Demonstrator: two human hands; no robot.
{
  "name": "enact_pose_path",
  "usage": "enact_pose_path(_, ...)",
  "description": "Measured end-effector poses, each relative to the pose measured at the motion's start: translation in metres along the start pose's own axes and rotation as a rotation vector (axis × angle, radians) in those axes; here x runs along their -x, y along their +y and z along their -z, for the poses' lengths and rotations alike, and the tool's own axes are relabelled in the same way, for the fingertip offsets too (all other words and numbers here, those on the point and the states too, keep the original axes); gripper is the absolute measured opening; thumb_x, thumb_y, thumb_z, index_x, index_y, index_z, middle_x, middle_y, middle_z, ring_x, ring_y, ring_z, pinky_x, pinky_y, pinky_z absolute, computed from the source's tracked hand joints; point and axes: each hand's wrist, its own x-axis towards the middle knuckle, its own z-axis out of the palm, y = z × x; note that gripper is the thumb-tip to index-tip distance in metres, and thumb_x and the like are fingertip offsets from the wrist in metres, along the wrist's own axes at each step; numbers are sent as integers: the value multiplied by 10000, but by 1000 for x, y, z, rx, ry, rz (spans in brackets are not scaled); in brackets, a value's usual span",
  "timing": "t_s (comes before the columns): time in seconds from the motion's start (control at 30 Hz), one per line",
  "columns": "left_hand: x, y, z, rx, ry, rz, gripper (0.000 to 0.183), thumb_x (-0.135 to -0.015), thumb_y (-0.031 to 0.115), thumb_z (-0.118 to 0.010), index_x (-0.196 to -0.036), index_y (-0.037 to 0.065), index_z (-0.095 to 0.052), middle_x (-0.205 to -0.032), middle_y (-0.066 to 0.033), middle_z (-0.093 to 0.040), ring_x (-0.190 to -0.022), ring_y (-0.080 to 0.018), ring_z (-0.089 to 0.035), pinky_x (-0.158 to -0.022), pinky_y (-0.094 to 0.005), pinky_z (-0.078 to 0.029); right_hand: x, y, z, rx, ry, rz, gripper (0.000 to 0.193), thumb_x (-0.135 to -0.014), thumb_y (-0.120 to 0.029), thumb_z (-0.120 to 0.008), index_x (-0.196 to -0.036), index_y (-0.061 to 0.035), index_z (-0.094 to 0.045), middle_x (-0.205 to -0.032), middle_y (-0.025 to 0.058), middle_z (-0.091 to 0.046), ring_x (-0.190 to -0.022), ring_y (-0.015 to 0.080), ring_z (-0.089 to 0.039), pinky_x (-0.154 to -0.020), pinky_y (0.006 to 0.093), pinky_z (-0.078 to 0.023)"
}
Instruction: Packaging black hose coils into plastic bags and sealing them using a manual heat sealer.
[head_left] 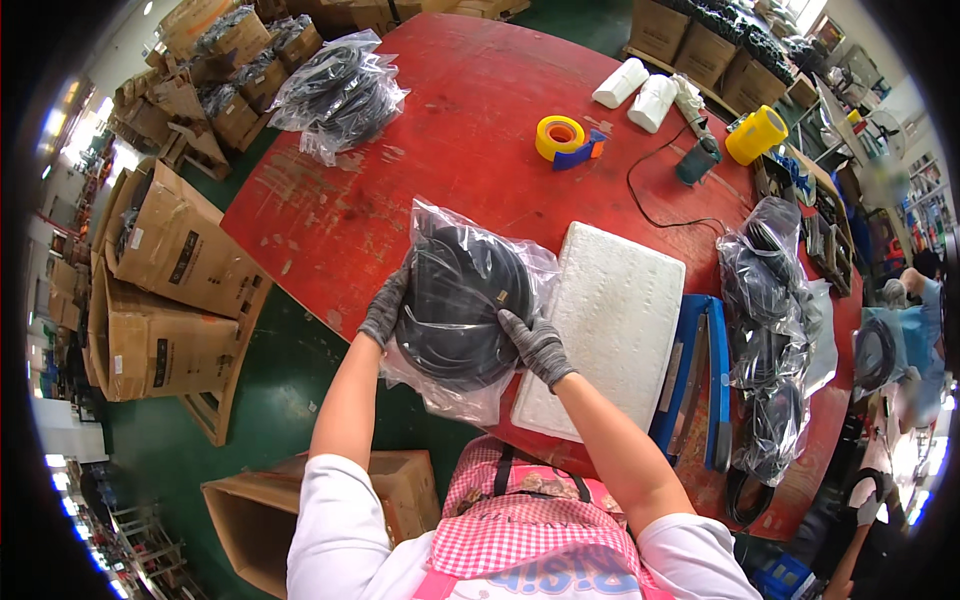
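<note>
A clear plastic bag with a coil of black cable [462, 310] is held up in front of me, over the near edge of the red table [450, 130]. My left hand [386, 306], in a grey knit glove, grips the bag's left side; its fingers go out of sight behind. On the right side, my right hand [538, 348], gloved alike, presses its thumb on the top of the coil, with the other fingers partly hidden. Just right of the bag lies a white foam board [620, 320]. The plastic is loose and wrinkled around the coil.
Bagged cables [340, 95] lie at the table's far left, and more bagged coils [768, 330] at the right. A blue tool with a long handle [697, 385] sits beside the foam. Tape rolls [560, 137] are farther back. Cartons [175, 290] stand left, and an open carton [270, 510] below.
</note>
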Motion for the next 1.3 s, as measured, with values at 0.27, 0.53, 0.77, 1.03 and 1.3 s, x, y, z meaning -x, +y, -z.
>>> enact_pose_path(0.27,49,90,-20,-467,251,-106,715,-789,491,-528,-1301,35,-325,-1301,-206,-367,-1189,-356,-371,-981,-373,-304,10,20,-21,-74,5,79,709,-740,-539,-579,-1059,86,-478,-832,199,-582,-747,273,-585,-669,351,-454)
enact_pose_path(0.53,79,149,-62,-927,264,-374,769,-789,467,-502,-1345,15,-223,-1374,-184,-268,-1250,-333,-262,-1034,-425,-172,58,36,30,-118,66,533,549,-787,-464,-563,-1066,7,-527,-978,174,-590,-873,281,-566,-796,356,-437)
enact_pose_path(0.77,158,179,-137,-1307,-121,-264,823,-792,468,-486,-1360,-20,-142,-1407,-215,-162,-1312,-348,-132,-1064,-449,-97,245,104,258,-974,-405,159,307,-854,-276,-533,-999,-6,-525,-859,84,-591,-756,135,-576,-656,266,-478)
enact_pose_path(1.03,231,205,-288,-703,-914,-765,392,-738,269,-649,-1041,31,-576,-1034,-161,-584,-965,-312,-550,-858,-363,-431,257,347,501,-1136,1207,-55,420,-759,-516,-579,-867,-110,-587,-803,93,-593,-644,204,-575,-529,322,-480)
enact_pose_path(1.3,242,220,-307,-803,-863,-617,432,-754,338,-615,-1067,45,-561,-1061,-159,-575,-1004,-302,-532,-885,-376,-407,198,434,604,-431,1125,-473,576,-849,-489,-384,-1188,-34,-479,-1195,183,-502,-1102,296,-473,-939,353,-336)
